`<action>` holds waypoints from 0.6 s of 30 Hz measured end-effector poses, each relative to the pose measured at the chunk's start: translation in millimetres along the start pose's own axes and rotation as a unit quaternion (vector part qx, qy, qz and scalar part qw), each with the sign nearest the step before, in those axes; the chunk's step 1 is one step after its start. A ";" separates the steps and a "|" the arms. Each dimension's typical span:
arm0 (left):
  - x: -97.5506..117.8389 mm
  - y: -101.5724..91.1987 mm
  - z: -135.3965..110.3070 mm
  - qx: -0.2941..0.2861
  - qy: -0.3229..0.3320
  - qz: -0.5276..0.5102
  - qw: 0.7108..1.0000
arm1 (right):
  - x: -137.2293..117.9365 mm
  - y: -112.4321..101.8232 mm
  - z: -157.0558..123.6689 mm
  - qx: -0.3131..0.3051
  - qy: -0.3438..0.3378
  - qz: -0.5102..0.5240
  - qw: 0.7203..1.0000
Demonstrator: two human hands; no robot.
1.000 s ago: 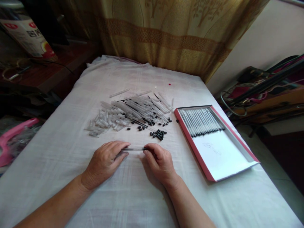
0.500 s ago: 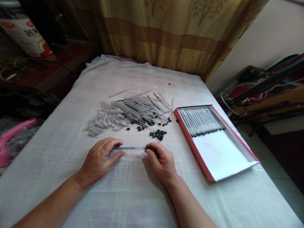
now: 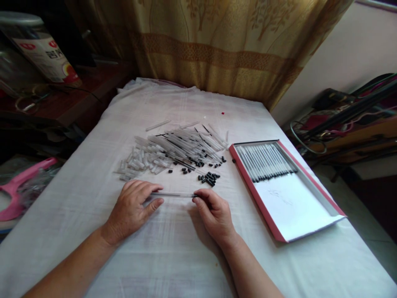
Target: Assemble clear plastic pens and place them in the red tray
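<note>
A clear pen (image 3: 175, 195) with a dark refill inside lies level between my two hands, low over the cloth. My right hand (image 3: 217, 215) pinches its black end between thumb and fingers. Around the other end my left hand (image 3: 130, 211) is curled, its fingers over the barrel and its thumb a little apart; the tip is hidden there. Just beyond are small black plugs (image 3: 209, 179), a heap of clear pen barrels (image 3: 182, 142) and a heap of clear caps (image 3: 142, 160). A few dark refills lie among the barrels.
To the right, a shallow red-edged box (image 3: 257, 207) holds a row of finished-looking pens (image 3: 266, 159) above white paper. A white cloth (image 3: 161, 256) covers the table. At left are a labelled jar (image 3: 46, 58) and a pink plastic object (image 3: 18, 190); a patterned curtain (image 3: 211, 45) hangs behind.
The view has shifted slightly, so everything sits a little lower and further right. Both hands keep the same hold on the pen.
</note>
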State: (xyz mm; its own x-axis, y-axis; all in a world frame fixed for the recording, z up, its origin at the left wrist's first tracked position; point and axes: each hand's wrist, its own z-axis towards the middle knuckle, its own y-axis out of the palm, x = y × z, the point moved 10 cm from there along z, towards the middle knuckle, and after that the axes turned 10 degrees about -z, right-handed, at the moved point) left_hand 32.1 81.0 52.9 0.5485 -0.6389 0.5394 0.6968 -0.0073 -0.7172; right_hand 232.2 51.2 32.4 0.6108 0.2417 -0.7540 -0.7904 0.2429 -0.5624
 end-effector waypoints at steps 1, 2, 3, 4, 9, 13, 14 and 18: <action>0.6 0.4 0.3 -0.003 0.006 0.003 1.000 | 1.0 0.0 -0.2 0.001 0.002 0.002 1.000; 0.9 0.4 0.6 -0.004 0.010 0.004 1.000 | 1.6 0.3 -0.4 0.002 0.003 0.003 1.000; 0.8 0.0 0.8 -0.003 0.013 0.002 1.000 | 2.1 0.8 -0.6 0.001 0.004 0.003 1.000; 0.3 -0.9 0.9 0.001 0.013 -0.001 1.000 | 2.4 1.4 -0.6 -0.001 0.005 0.004 1.000; -7.0 -5.5 0.1 0.025 -0.016 -0.017 0.999 | 2.5 3.0 0.1 -0.008 0.009 0.009 1.000; -5.2 0.5 0.7 -0.006 -0.007 -0.011 1.000 | 3.1 0.5 0.4 0.001 0.014 0.016 1.000; -4.3 2.1 1.0 -0.014 -0.002 -0.010 1.000 | 3.9 0.2 0.4 0.002 0.018 0.018 1.000; -4.8 2.2 2.0 -0.014 0.000 -0.020 1.000 | 5.5 1.0 0.2 0.000 0.023 0.020 1.000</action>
State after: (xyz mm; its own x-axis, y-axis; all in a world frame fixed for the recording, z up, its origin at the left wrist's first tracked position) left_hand 32.0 85.6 49.6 0.5208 -0.6380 0.5671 0.7042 -0.0543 -0.7079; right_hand 234.8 53.0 27.7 0.5767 0.2075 -0.7902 -0.8136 0.2331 -0.5326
